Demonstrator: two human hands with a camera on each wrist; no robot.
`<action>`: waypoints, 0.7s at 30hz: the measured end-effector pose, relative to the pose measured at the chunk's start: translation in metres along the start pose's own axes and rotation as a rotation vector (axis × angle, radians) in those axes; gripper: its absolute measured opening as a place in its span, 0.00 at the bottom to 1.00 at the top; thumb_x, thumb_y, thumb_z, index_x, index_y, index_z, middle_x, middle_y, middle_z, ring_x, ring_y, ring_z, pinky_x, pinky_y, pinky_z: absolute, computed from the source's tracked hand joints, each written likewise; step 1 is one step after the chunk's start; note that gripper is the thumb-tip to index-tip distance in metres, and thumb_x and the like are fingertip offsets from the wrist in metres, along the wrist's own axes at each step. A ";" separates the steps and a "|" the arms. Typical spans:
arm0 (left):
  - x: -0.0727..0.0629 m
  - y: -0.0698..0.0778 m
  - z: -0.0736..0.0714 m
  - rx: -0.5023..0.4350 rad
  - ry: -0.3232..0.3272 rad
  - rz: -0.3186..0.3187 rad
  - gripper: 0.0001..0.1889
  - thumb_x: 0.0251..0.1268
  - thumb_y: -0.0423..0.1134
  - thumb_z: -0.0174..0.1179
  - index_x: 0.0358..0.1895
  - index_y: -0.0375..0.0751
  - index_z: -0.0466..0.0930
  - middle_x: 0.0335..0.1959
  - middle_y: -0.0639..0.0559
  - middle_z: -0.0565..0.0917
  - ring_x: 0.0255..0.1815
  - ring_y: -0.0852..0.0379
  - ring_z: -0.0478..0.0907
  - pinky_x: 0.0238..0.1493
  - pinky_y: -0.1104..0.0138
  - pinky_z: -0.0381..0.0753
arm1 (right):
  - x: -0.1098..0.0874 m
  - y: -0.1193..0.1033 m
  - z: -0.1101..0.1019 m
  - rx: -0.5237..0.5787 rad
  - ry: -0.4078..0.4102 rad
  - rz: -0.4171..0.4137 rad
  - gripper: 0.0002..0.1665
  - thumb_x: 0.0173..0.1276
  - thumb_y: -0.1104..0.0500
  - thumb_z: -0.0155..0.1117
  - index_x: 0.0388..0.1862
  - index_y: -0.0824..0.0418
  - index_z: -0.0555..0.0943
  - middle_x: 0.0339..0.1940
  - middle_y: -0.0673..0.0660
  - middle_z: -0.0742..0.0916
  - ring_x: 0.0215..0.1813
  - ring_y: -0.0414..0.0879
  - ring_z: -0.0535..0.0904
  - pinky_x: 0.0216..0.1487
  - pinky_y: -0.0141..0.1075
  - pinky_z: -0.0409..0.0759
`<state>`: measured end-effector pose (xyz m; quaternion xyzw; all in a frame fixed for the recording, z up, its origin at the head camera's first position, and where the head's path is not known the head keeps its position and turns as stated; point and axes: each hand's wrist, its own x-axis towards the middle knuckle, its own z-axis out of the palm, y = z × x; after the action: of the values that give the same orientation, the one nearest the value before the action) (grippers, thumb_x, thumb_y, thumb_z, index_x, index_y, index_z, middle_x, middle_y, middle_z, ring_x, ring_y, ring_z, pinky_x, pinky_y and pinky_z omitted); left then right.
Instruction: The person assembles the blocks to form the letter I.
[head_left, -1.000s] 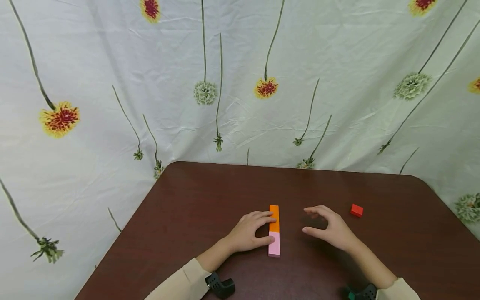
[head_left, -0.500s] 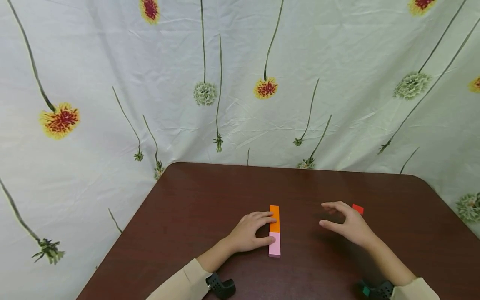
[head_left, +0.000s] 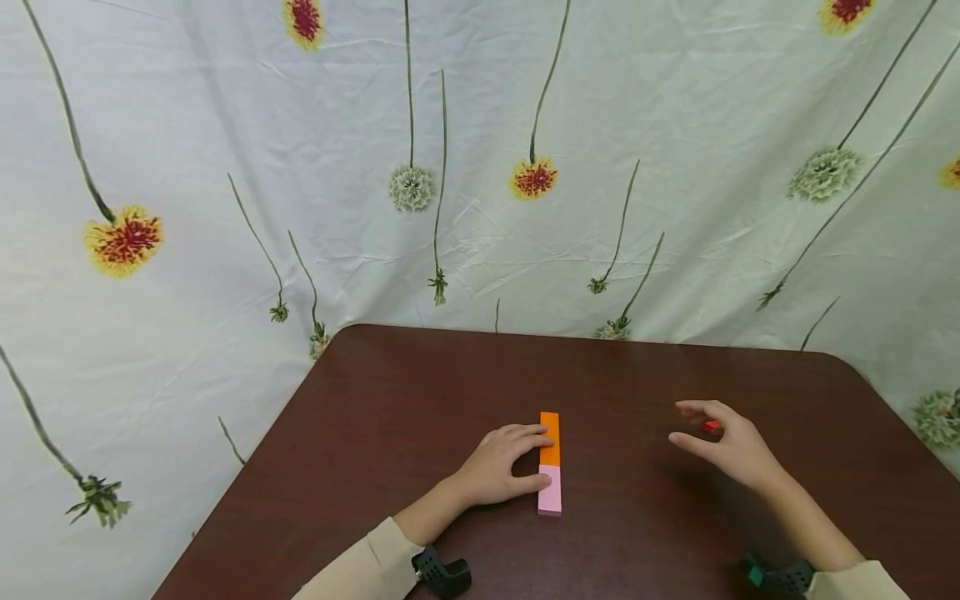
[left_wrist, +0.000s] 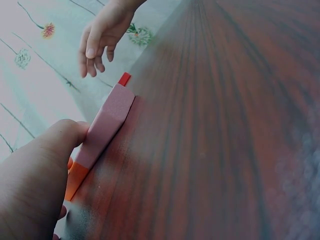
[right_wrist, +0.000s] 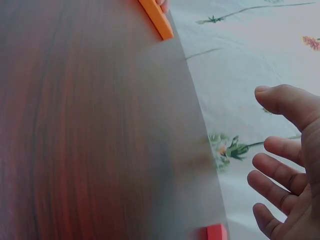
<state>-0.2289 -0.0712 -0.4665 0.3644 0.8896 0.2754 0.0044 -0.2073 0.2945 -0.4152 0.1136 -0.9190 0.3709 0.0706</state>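
Note:
On the table, an orange block [head_left: 551,455] and a pink block [head_left: 550,498] stand end to end in one straight row. My left hand [head_left: 493,468] rests against them: fairly straight fingers touch the orange block and the thumb touches the pink one. In the left wrist view, the thumb tip meets the pink block [left_wrist: 106,125] near its top. A small red block [head_left: 712,426] lies at the right, partly hidden behind my right hand [head_left: 731,446]. That hand hovers with thumb and fingers spread and holds nothing. In the right wrist view, the red block [right_wrist: 216,231] sits apart from the fingers.
The dark brown table [head_left: 420,375] has rounded far corners. Behind it hangs a pale cloth [head_left: 480,233] printed with flowers. A dark band [head_left: 442,573] is worn on the left wrist, and another dark band [head_left: 780,575] on the right.
My right hand has moved rightward, away from the row of blocks, to the red block, and now partly covers it. The left hand and the orange and pink blocks stay in place.

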 end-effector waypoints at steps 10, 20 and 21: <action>0.000 0.002 -0.001 0.005 0.001 0.008 0.29 0.66 0.59 0.56 0.68 0.53 0.72 0.71 0.56 0.67 0.71 0.50 0.62 0.67 0.45 0.58 | 0.001 0.013 -0.010 -0.028 0.001 0.072 0.34 0.65 0.46 0.69 0.63 0.63 0.75 0.53 0.64 0.81 0.50 0.56 0.75 0.39 0.41 0.76; 0.000 -0.001 0.000 0.006 -0.003 0.000 0.29 0.66 0.60 0.55 0.68 0.54 0.72 0.71 0.57 0.67 0.71 0.51 0.61 0.68 0.45 0.57 | 0.001 0.030 -0.013 -0.018 -0.001 0.106 0.36 0.67 0.46 0.67 0.65 0.67 0.72 0.55 0.68 0.81 0.54 0.61 0.79 0.43 0.41 0.78; 0.000 -0.001 0.000 0.006 -0.003 -0.001 0.29 0.66 0.60 0.56 0.68 0.54 0.72 0.71 0.57 0.67 0.71 0.51 0.61 0.68 0.45 0.57 | 0.001 0.031 -0.013 -0.021 0.000 0.109 0.36 0.67 0.45 0.66 0.65 0.67 0.72 0.55 0.68 0.81 0.54 0.62 0.78 0.43 0.42 0.78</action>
<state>-0.2296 -0.0713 -0.4672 0.3646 0.8905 0.2723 0.0049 -0.2158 0.3255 -0.4263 0.0627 -0.9277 0.3645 0.0514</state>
